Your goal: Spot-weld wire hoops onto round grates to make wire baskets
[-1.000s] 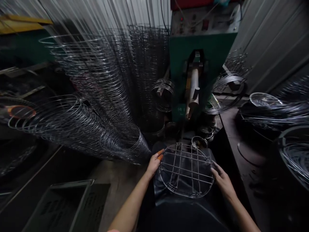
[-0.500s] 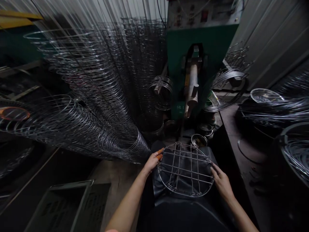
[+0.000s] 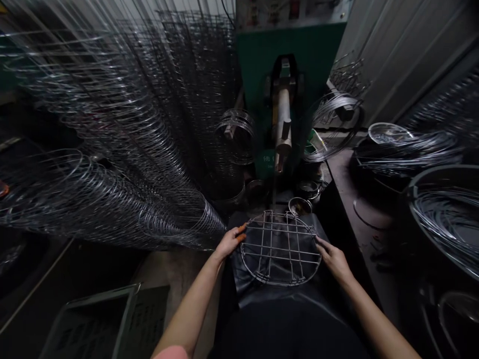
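A round wire rack (image 3: 280, 248) with crossing bars is held above the dark apron on my lap. My left hand (image 3: 229, 243), with orange covers on some fingertips, grips its left rim. At the right rim, my right hand (image 3: 335, 257) has its fingers closed on the wire. Just beyond the rack's far edge sits a small round dish (image 3: 300, 205). Over that area points the pale metal arm (image 3: 283, 117) of a green machine (image 3: 254, 65).
Tall stacks of wire rings (image 3: 149, 129) crowd the left. Coiled wire (image 3: 237, 127) hangs beside the machine. To the right, a large tub (image 3: 415, 194) holds wire pieces, and a wire bundle (image 3: 407, 154) lies behind it. A frame-like crate (image 3: 93, 319) stands at lower left.
The view has swung right and down a little, so the surroundings sit further left. Both hands keep their hold on the wire rack, which appears slightly higher and further left.
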`<state>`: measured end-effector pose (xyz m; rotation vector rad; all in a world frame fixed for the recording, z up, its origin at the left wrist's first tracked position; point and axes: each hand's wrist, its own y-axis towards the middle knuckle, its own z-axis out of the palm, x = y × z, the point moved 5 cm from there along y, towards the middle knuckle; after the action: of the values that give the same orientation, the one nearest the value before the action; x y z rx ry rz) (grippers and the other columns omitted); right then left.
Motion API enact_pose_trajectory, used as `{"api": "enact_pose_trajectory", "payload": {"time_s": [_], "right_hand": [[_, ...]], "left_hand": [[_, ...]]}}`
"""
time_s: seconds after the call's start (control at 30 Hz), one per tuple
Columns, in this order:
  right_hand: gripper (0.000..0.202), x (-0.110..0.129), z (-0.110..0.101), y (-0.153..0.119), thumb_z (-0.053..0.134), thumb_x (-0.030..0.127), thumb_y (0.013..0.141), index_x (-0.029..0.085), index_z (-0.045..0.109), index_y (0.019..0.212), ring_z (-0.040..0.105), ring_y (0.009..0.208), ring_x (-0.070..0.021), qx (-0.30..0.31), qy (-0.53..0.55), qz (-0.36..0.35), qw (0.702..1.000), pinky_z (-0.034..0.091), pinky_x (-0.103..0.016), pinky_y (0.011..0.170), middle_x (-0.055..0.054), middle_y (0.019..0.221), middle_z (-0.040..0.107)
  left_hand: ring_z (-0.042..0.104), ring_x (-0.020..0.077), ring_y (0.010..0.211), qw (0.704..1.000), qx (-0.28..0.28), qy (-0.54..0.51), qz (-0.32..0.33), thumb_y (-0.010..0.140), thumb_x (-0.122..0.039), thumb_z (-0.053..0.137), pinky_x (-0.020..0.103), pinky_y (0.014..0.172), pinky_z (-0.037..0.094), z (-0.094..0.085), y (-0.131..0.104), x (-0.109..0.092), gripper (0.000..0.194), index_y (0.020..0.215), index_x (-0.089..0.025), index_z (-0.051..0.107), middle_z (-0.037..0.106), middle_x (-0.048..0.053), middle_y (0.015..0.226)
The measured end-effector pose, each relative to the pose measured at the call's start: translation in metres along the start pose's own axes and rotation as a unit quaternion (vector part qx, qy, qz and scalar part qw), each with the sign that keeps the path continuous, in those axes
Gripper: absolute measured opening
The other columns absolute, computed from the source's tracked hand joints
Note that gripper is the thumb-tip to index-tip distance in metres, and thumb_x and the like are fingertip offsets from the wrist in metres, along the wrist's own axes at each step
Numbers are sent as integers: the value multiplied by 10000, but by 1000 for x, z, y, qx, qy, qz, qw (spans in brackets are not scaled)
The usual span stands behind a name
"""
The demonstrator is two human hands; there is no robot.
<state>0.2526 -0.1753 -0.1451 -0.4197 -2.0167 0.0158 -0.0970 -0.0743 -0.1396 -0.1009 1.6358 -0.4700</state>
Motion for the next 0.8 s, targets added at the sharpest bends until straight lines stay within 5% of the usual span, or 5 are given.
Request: {"api": "enact_pose_trajectory", "payload": {"time_s": [0.33, 0.47, 0.57, 0.67, 0.8], "right_hand": [[364, 2, 2, 5, 548, 268, 740, 195, 665, 1077, 586, 1044, -267, 28, -71, -6, 997, 445, -379, 923, -57, 1070, 659], [396, 8, -3, 3, 599, 227, 720, 210, 646, 1114, 638, 934, -237, 81, -64, 13, 995, 490, -328, 839, -33, 988, 695], [482, 14, -7, 0, 634, 210, 697, 229, 602, 1177, 638, 599, -169, 144, -58, 62, 986, 530, -270, 596, 16, 718, 700], [569, 15, -7, -6, 617, 223, 728, 220, 501, 1284, 479, 354, -111, 166, -36, 131, 977, 443, -216, 384, 85, 425, 525], [553, 15, -3, -13, 643, 240, 725, 203, 526, 1265, 418, 309, -96, 110, -4, 137, 984, 409, -201, 339, 112, 333, 384]], "left_hand": [[543, 211, 937, 999, 18, 33, 4, 603, -107, 694, 326, 983, 330, -4, -3, 0, 306, 888, -219, 704, 591, -7, 743], [557, 201, 955, 991, 128, 44, -13, 501, -69, 756, 297, 949, 366, -16, -9, -11, 528, 1006, -198, 669, 617, 21, 856], [542, 230, 1012, 974, 204, 102, 7, 337, -79, 822, 324, 947, 377, -16, -16, -14, 842, 1137, -208, 594, 599, 36, 987], [506, 279, 1059, 974, 160, 152, 57, 193, -138, 854, 375, 979, 349, -10, -21, -8, 1081, 1221, -190, 520, 559, 58, 1044], [459, 319, 1094, 979, 85, 170, 80, 116, -197, 864, 376, 1009, 308, -2, -24, 6, 1113, 1178, -167, 533, 514, 78, 1084]]}}
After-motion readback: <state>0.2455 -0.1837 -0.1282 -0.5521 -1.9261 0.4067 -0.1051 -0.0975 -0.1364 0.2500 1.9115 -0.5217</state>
